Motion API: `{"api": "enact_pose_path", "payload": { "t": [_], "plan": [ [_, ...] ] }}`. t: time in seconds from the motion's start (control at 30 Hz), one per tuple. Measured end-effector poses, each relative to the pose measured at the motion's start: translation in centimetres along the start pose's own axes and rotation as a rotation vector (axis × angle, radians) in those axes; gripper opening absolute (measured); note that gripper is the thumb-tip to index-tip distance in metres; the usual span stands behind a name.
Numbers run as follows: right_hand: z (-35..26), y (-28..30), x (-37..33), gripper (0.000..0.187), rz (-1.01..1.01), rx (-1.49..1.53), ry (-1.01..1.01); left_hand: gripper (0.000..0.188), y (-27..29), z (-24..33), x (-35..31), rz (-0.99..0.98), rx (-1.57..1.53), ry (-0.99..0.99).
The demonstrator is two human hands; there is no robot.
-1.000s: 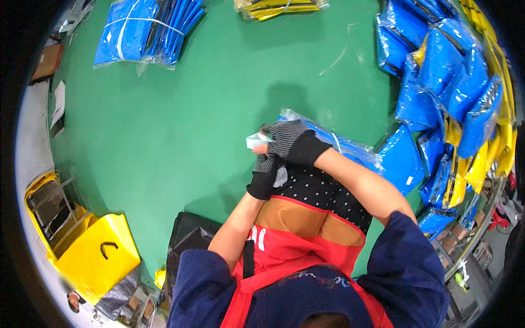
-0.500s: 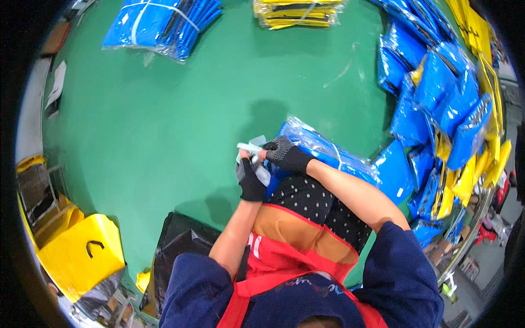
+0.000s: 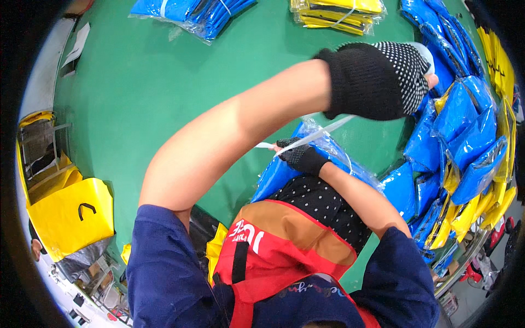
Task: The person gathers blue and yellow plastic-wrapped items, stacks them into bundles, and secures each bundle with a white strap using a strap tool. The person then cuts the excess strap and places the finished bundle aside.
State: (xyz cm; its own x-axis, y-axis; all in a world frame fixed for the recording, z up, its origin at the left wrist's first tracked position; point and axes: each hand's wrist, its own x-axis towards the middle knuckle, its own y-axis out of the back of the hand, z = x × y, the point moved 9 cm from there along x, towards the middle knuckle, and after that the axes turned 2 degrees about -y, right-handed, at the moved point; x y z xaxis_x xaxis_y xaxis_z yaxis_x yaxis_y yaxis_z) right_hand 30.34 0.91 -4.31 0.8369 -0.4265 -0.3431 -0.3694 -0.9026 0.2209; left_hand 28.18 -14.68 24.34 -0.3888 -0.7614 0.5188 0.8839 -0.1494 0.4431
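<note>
The flat white strap (image 3: 322,132) slants down from beneath my raised left hand (image 3: 385,79) to my right hand (image 3: 299,156), a short stretch showing left of those fingertips. The blue bundle (image 3: 273,177), in shiny clear plastic, lies slanted around my right grip, a thin white band crossing it farther right.

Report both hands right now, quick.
Left hand: closed, holding white strap.
Right hand: closed, fingertips on white strap.
</note>
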Motion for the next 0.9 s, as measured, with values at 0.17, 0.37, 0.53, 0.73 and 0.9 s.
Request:
{"api": "enact_pose_path", "payload": {
  "t": [0.17,0.37,0.53,0.73,0.9],
  "plan": [
    [0.7,-1.3,-0.9,0.032,-0.143,0.057,0.008,0.038,-0.9,-12.4,-1.1,-0.054,-0.115,0.394],
    [-0.3,0.0,-1.4,0.031,-0.154,0.336,-0.113,0.066,2.7,-21.6,-25.3,-0.360,0.332,1.007],
    [-1.1,-0.3,-1.9,0.022,-0.108,0.366,0.063,0.052,-10.1,-12.8,-37.7,0.005,-0.435,1.143],
    [-5.1,-1.0,-0.7,0.012,-0.044,-0.406,0.295,0.062,-9.0,-9.8,-38.1,0.480,-0.866,1.098],
    [-5.0,-0.1,-1.8,0.013,0.168,-0.491,0.526,0.054,-9.7,-8.8,-39.0,0.615,-1.094,1.040]
  ]
}}
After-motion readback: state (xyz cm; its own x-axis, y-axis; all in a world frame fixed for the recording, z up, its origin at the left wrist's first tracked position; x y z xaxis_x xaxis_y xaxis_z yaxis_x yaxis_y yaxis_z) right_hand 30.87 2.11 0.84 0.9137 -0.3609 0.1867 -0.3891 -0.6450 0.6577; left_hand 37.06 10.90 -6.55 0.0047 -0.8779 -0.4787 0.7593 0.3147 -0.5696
